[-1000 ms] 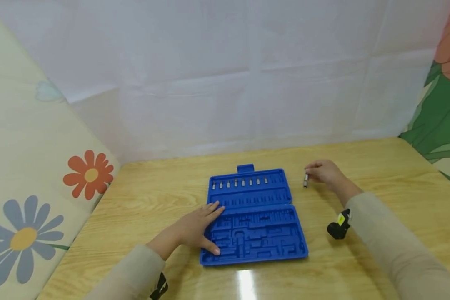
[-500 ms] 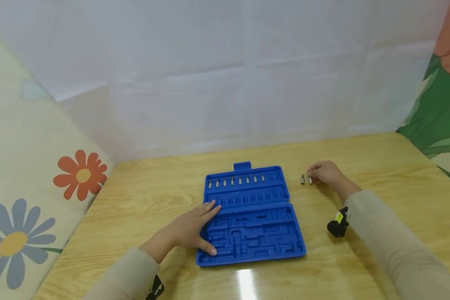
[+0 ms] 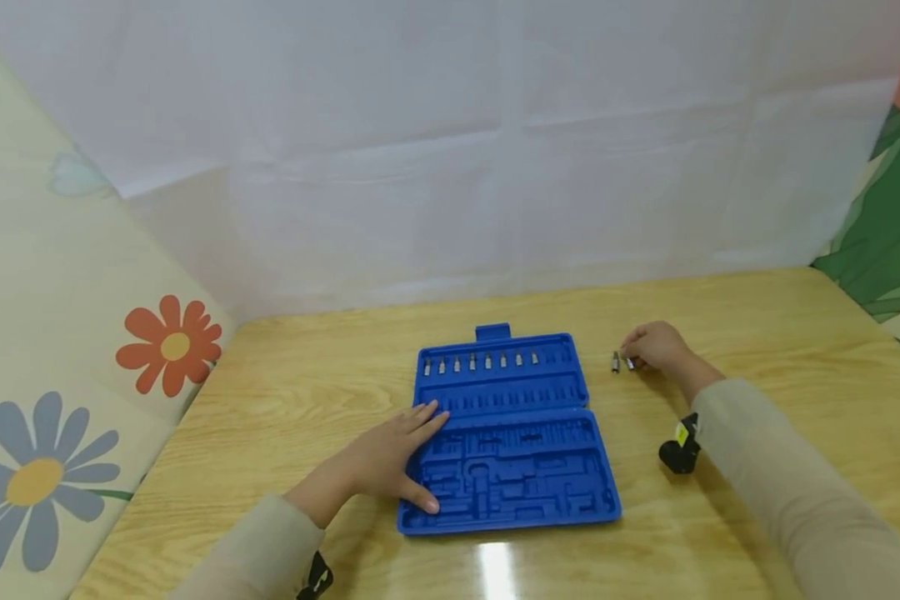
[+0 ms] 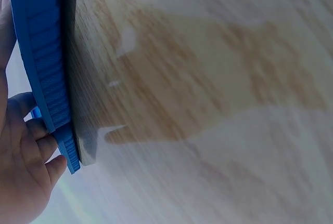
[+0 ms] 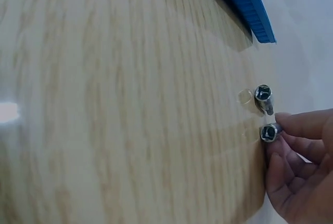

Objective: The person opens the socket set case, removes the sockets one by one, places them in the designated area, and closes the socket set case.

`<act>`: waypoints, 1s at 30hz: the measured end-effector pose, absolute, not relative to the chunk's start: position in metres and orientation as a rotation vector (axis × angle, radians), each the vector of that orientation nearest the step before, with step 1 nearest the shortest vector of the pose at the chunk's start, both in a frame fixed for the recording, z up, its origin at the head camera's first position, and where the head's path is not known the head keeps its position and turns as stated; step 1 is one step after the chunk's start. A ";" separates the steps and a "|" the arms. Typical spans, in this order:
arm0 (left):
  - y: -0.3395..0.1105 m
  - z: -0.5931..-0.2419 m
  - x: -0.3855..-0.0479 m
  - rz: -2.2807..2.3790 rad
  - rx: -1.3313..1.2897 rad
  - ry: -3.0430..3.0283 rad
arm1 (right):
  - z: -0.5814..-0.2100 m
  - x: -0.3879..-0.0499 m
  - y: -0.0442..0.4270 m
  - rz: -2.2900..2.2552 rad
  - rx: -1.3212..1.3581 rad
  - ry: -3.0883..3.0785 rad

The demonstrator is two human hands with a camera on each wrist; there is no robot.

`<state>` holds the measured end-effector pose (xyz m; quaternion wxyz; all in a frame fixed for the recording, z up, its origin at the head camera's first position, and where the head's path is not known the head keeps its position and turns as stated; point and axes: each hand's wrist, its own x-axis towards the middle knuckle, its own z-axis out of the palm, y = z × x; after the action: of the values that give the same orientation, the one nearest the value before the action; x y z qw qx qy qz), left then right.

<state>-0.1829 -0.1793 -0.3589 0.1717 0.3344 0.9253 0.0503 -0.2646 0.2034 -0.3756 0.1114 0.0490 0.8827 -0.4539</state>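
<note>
A blue plastic tool case (image 3: 516, 483) lies unfolded on the table. Its far half holds a row of small metal bit sockets (image 3: 487, 361). My left hand (image 3: 390, 450) rests spread on the case's left edge, thumb over the near half and fingertips by the hinge; in the left wrist view its fingers touch the blue side wall (image 4: 44, 52). Right of the case, my right hand (image 3: 658, 346) pinches one bit socket (image 5: 269, 132) between thumb and fingertips, low at the table and slightly tilted. Another bit socket (image 5: 264, 93) sits just left of it, untouched.
The wooden table (image 3: 315, 358) runs around the case, with a white cloth (image 3: 375, 167) hanging behind it. Flower-printed cloth (image 3: 30, 292) borders the left side. The case's latch tab (image 3: 492, 332) sticks out at the far edge. A black wrist camera (image 3: 680, 450) hangs under the right sleeve.
My right fingertips have moved from the first bit socket, now apart on the table, to the second one beside it, which has tilted slightly. The left hand keeps its place on the case.
</note>
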 end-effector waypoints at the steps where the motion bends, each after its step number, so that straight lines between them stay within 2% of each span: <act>1: -0.179 -0.358 -0.183 0.147 0.952 2.627 | -0.375 -0.264 0.203 -1.328 0.142 2.598; 30: -0.179 -0.359 -0.181 0.148 0.937 2.622 | -0.375 -0.260 0.205 -1.314 0.131 2.626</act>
<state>-0.1810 -0.1790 -0.3587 0.1755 0.3307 0.9258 0.0522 -0.2601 0.2047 -0.3755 0.1009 0.0444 0.8888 -0.4448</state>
